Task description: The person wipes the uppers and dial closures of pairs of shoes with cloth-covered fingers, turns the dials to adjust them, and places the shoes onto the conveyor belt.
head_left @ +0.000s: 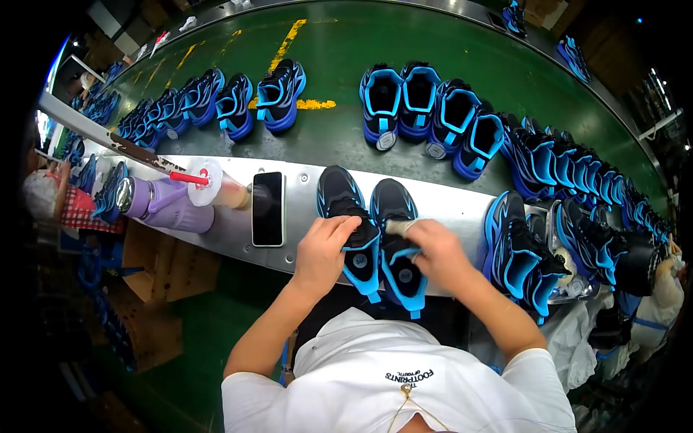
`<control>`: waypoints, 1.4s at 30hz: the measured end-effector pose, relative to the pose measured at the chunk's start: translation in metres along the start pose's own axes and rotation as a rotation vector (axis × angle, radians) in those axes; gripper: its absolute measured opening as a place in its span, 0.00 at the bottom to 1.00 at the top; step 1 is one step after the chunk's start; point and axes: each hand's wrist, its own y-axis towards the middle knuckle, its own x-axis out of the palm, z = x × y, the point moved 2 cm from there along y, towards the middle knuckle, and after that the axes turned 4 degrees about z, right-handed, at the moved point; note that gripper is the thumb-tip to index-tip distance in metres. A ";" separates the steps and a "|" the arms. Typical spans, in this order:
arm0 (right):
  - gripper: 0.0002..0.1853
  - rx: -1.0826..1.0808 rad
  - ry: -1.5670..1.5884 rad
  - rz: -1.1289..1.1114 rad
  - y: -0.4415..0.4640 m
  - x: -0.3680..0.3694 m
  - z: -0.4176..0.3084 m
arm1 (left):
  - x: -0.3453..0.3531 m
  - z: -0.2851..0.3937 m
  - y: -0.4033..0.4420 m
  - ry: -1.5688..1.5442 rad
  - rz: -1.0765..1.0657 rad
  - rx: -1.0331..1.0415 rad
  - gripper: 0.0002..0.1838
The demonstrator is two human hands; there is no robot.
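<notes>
Two black sneakers with bright blue trim stand side by side before me, toes pointing away. My left hand (324, 251) is closed, its fingertips pinching the tongue area of the left sneaker (338, 189). Over the opening of the right sneaker (393, 199) is my right hand (437, 252), fingers bent together and a little blurred. A small beige piece (399, 227) shows at its fingertips; whether it is held or worn on a finger I cannot tell. Round size labels are visible on both insoles.
A black phone (268, 209), a drink cup (220, 189) and a purple bottle (167, 205) stand left on the metal ledge (303, 178). More sneakers (514, 242) sit at right. Rows of sneakers line the green conveyor (328, 72). Cardboard boxes (170, 267) lie below left.
</notes>
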 end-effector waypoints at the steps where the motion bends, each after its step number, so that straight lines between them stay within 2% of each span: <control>1: 0.23 0.026 0.106 0.056 -0.001 -0.002 0.007 | -0.002 0.003 -0.002 0.035 -0.009 -0.016 0.28; 2: 0.24 0.051 0.119 0.097 -0.001 -0.001 0.009 | -0.002 0.007 0.000 0.069 -0.007 -0.029 0.28; 8: 0.32 0.156 0.068 -0.062 -0.009 -0.023 -0.023 | 0.001 0.013 -0.008 0.037 -0.019 0.024 0.27; 9: 0.32 0.113 0.008 -0.057 -0.014 -0.024 -0.022 | 0.003 0.007 -0.013 0.004 -0.026 0.028 0.27; 11: 0.34 0.024 -0.114 -0.038 -0.024 -0.024 -0.021 | 0.010 0.008 -0.016 0.130 -0.067 0.078 0.24; 12: 0.25 -0.111 -0.225 0.018 -0.031 -0.016 -0.027 | 0.019 0.018 -0.015 0.211 -0.084 0.107 0.24; 14: 0.25 -0.194 -0.430 0.008 -0.036 0.005 -0.031 | 0.032 0.035 -0.014 0.371 -0.127 0.172 0.24; 15: 0.25 -0.217 -0.543 0.040 -0.035 0.010 -0.034 | 0.034 0.038 -0.016 0.341 -0.153 0.146 0.24; 17: 0.24 -0.121 -0.355 0.010 -0.036 0.003 -0.034 | 0.033 0.038 -0.013 0.300 -0.175 0.096 0.24; 18: 0.23 -0.077 -0.257 -0.010 -0.036 -0.001 -0.035 | 0.028 0.043 -0.017 0.299 -0.179 0.048 0.21; 21: 0.22 -0.099 0.123 -0.210 -0.025 -0.036 -0.017 | 0.018 0.053 -0.022 0.161 -0.133 -0.009 0.18; 22: 0.23 -0.066 0.245 -0.251 -0.017 -0.039 -0.006 | 0.018 0.046 -0.017 0.213 -0.209 0.029 0.16; 23: 0.20 -0.012 0.325 -0.241 -0.013 -0.040 -0.002 | 0.012 0.041 -0.005 0.219 -0.242 0.178 0.14; 25: 0.17 -0.066 0.160 -0.180 -0.016 -0.033 0.001 | 0.005 0.044 0.015 0.017 -0.216 -0.190 0.10; 28: 0.17 -0.072 -0.006 -0.030 -0.023 -0.022 0.005 | 0.017 0.049 0.016 0.057 -0.105 -0.190 0.08; 31: 0.20 -0.071 -0.028 0.019 -0.022 -0.027 0.003 | 0.027 0.046 0.009 -0.068 -0.036 -0.200 0.11; 34: 0.18 -0.028 0.212 -0.214 -0.012 -0.049 0.012 | 0.022 0.039 0.013 -0.202 -0.092 -0.120 0.11; 37: 0.19 -0.020 -0.019 -0.133 -0.015 -0.040 0.007 | 0.019 0.034 0.020 -0.207 -0.201 -0.084 0.12; 40: 0.19 -0.018 -0.013 -0.158 -0.015 -0.047 0.014 | 0.019 0.053 0.025 -0.055 -0.144 -0.147 0.14; 42: 0.18 -0.009 0.134 -0.272 -0.012 -0.055 0.010 | 0.025 0.054 0.024 0.017 -0.133 -0.171 0.13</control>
